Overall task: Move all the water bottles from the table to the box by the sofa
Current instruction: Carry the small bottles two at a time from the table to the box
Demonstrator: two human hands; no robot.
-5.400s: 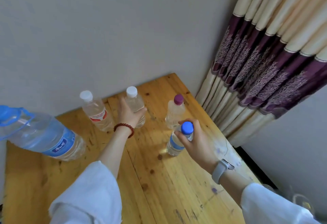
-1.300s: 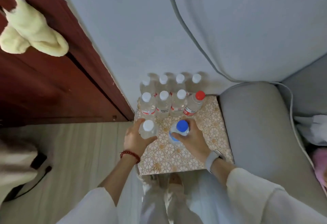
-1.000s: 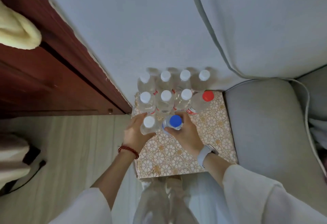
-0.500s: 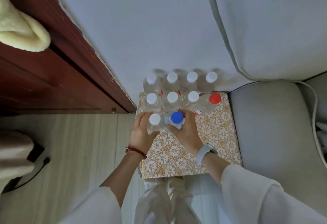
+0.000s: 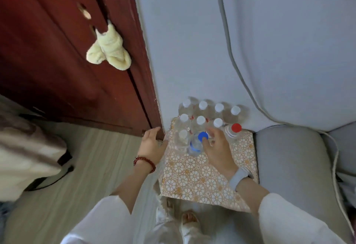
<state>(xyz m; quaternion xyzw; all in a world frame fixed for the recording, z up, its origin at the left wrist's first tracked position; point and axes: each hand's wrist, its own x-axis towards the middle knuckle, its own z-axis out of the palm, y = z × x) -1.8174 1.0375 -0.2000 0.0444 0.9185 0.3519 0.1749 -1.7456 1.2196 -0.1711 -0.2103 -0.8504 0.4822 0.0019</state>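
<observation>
The gold flower-patterned box [image 5: 202, 176] stands between the grey sofa arm [image 5: 289, 166] and the wall. Several clear water bottles stand in rows at its far end, most with white caps, one with a red cap [image 5: 236, 127]. In front of them stand a white-capped bottle [image 5: 182, 138] and a blue-capped bottle [image 5: 200, 141]. My left hand [image 5: 152, 145] hovers just left of the box with fingers relaxed, holding nothing. My right hand [image 5: 215, 147] is beside the blue-capped bottle with fingers spread, apart from it or barely touching.
A dark red wooden door [image 5: 67, 60] with a yellow cloth [image 5: 109, 51] tied on its handle is to the left. Pale wood floor [image 5: 92, 166] lies below it, with a bag [image 5: 28, 157] at far left. My feet are under the box's near edge.
Both hands have let go of the white-capped and blue-capped bottles, which now stand on the box. My left hand has drawn away to the left. The camera has tilted up.
</observation>
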